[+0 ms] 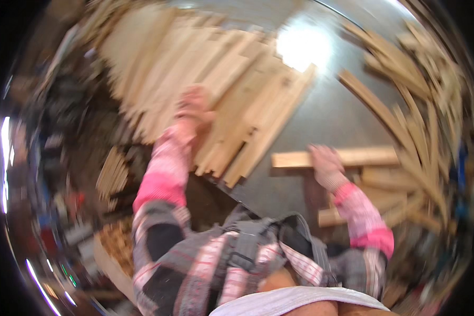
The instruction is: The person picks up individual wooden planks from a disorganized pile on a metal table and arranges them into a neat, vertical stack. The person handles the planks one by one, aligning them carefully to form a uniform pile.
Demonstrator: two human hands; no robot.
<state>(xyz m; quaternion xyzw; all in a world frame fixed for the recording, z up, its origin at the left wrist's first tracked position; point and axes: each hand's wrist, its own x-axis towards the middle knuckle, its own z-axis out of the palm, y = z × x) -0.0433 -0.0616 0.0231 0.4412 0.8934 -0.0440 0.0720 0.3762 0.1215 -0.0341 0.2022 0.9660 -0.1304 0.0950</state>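
My left hand (194, 108) lies with its palm down on a broad layer of pale wooden strips (195, 58), which are set side by side at a slant. Its fingers look blurred, and I see nothing gripped in them. At the right, my right hand (327, 164) is closed over the middle of a short wooden board (371, 156), held crosswise above the grey metal table (321, 116). The fingertips curl over the board's far edge. Gloves and pink sleeves cover both hands and forearms.
Loose wooden pieces (432, 110) lie in a heap along the right side, with more offcuts (392, 195) below the held board. A small stack of strips (112, 176) stands lower at the left. Near it is a container of wood blocks (118, 242). Bright glare (303, 46) covers part of the tabletop.
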